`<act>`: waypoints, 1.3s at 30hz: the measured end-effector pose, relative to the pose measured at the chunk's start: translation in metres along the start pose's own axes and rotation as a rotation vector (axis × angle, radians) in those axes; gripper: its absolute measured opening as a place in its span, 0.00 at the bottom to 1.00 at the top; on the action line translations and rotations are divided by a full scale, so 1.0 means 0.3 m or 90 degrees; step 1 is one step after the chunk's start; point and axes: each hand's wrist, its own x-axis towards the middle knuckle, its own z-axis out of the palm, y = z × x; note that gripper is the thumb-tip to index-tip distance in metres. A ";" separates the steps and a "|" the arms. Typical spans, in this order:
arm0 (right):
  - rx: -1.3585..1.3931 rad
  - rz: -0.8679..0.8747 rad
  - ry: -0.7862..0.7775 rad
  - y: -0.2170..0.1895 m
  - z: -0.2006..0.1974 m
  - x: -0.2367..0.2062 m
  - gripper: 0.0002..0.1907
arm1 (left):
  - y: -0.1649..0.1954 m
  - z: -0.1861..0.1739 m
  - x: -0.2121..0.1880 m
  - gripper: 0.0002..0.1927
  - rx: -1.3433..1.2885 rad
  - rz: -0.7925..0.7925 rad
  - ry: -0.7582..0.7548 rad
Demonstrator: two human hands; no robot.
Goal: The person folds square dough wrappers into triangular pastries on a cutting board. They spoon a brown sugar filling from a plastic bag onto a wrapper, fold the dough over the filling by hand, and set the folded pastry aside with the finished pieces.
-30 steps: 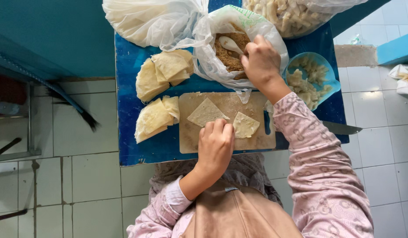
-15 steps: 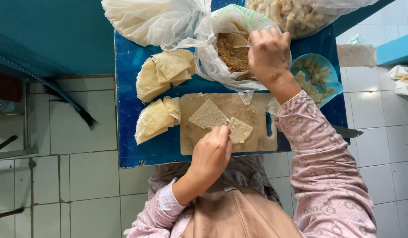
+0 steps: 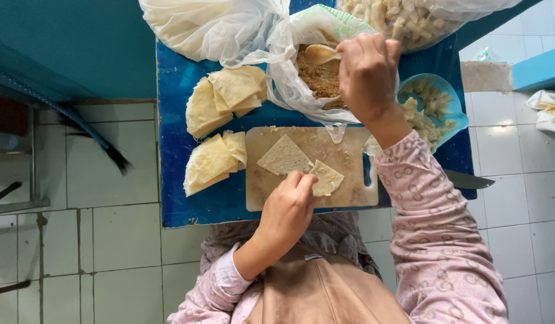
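My left hand [image 3: 288,209] rests on the wooden cutting board [image 3: 349,144], fingertips pinching the edge of a small triangular dough wrapper [image 3: 328,177]. A larger triangular wrapper [image 3: 283,157] lies beside it on the board. My right hand [image 3: 367,71] grips the handle of a pale spoon [image 3: 321,54], whose bowl sits in brown crumbly filling [image 3: 318,77] inside an open plastic bag [image 3: 289,90]. Both sleeves are pink and patterned.
The board lies on a small blue table [image 3: 169,180]. Two stacks of folded wrappers [image 3: 226,99] [image 3: 211,162] lie left of the board. A blue bowl [image 3: 448,96] of pale pieces stands at right, with plastic bags behind. A knife tip [image 3: 469,180] juts out at right. White tiled floor surrounds the table.
My right hand moved up into the filling bag and took hold of the spoon. My left hand slid down to the small wrapper's edge, shifting it slightly.
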 end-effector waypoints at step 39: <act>0.551 0.435 -0.186 -0.190 -0.361 -0.468 0.05 | -0.002 0.006 -0.038 0.19 -0.117 -0.097 0.072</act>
